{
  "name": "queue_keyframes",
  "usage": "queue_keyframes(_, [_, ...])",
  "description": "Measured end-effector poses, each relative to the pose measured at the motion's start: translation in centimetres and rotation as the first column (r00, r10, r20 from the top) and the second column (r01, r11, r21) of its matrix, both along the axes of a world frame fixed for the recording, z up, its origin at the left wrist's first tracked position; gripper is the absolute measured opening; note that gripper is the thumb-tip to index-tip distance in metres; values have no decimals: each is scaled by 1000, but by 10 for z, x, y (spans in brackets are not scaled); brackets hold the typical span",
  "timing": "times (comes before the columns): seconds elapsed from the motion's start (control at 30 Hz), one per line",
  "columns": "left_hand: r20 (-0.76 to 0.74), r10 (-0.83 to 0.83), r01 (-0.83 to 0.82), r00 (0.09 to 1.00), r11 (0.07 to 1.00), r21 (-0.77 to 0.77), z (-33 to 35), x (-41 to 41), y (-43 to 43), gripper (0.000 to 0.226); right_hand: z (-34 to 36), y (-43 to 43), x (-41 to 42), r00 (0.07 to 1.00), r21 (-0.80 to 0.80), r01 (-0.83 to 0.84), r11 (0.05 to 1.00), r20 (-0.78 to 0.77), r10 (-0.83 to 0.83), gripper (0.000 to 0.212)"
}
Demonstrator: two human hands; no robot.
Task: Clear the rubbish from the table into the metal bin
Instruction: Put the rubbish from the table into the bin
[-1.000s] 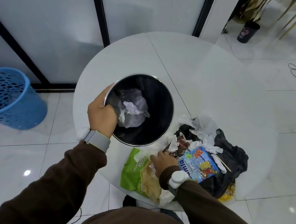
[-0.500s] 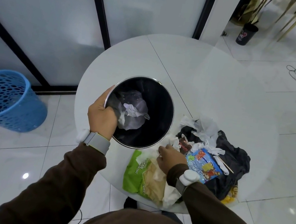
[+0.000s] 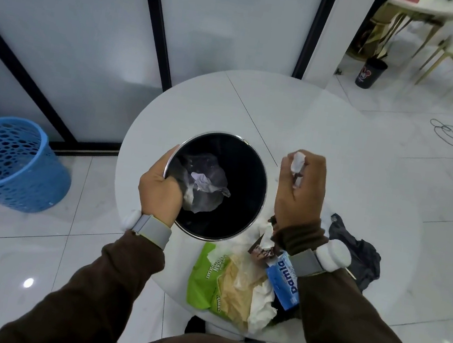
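Metal bin (image 3: pixel 244 174): round, with a bright steel rim and a black inside; it sits on the near-left part of the white round table (image 3: pixel 315 120), its mouth turned up toward me.
Bin contents: crumpled white paper (image 3: pixel 203 184) lying on a greyish translucent film at the bottom.
Left hand (image 3: pixel 160 191): clenched on the bin's near-left rim, thumb along the outside, fingers hooked over the edge and down the inner wall.
Right hand (image 3: pixel 299 194): hovers above the table just right of the bin, apart from its rim, with my fingers curled in tight.
Right-hand load: wad of white tissue (image 3: pixel 298 161) gripped in the curled fingers, its top sticking out; a dark scrap shows just below it, and I cannot tell what it is.
Rubbish on table: heaped at the near edge, on the near-right side of the bin, partly under my right wrist.
Green wrapper (image 3: pixel 203 276): flat, white lettering, nearest the bin.
Tan plastic bag (image 3: pixel 237 287): crinkled, overlapping the green wrapper.
White tissue (image 3: pixel 262 306): bunched at the table's very edge.
Blue packet (image 3: pixel 285 283): white lettering, beside my right sleeve.
Black bag (image 3: pixel 360 250): crumpled, on the far-right side of the heap.
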State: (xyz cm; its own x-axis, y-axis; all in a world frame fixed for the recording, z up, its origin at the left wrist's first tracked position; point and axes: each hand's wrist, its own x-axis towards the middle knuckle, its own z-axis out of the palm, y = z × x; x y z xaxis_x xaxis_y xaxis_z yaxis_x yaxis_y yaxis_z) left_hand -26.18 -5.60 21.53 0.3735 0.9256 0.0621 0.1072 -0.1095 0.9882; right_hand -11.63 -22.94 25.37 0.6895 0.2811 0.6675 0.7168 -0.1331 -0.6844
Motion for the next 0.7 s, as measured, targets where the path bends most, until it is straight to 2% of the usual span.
queue_keyframes(0.1, [4, 5, -5, 1000, 1000, -3, 0, -1, -2, 66, 8, 21, -10, 991, 43, 15, 999, 133, -21, 16])
queue_keyframes(0.13, [-2, 11, -11, 1000, 1000, 4, 0, -1, -2, 66, 2, 30, -14, 990, -6, -11, 1000, 144, 12, 24])
queue_keyframes(0.2, [-7, 14, -14, 1000, 1000, 16, 1, 0, -1, 66, -19, 47, -17, 986, -261, -130, 957, 68, 152, 51])
queue_keyframes(0.27, [-16, 13, -12, 1000, 999, 32, 3, 0, 0, 66, -41, 56, -15, 951, -530, -305, 791, -131, 280, 81])
queue_keyframes(0.3, [-26, 13, -12, 1000, 999, 41, 3, 0, 1, 66, -49, 58, -13, 922, -602, -385, 700, -219, 319, 88])
queue_keyframes(0.37, [-49, 14, -10, 999, 998, 67, 0, 0, 4, 65, -54, 58, -5, 870, -632, -489, 601, -301, 390, 80])
queue_keyframes(0.43, [-63, 18, -13, 998, 997, 75, -3, 1, 8, 64, -52, 53, 4, 861, -577, -501, 645, -263, 434, 60])
queue_keyframes(0.53, [-65, 28, -24, 998, 998, 55, -7, 4, 13, 66, -39, 39, 13, 896, -354, -443, 823, -176, 407, 32])
queue_keyframes(0.63, [-65, 18, -15, 998, 999, 42, -12, 9, 19, 69, -33, 20, 26, 911, -139, -355, 925, -271, 309, 20])
queue_keyframes(0.7, [-65, 10, -8, 998, 999, 38, -15, 13, 23, 71, -36, 4, 42, 928, -129, -275, 953, -296, 228, 18])
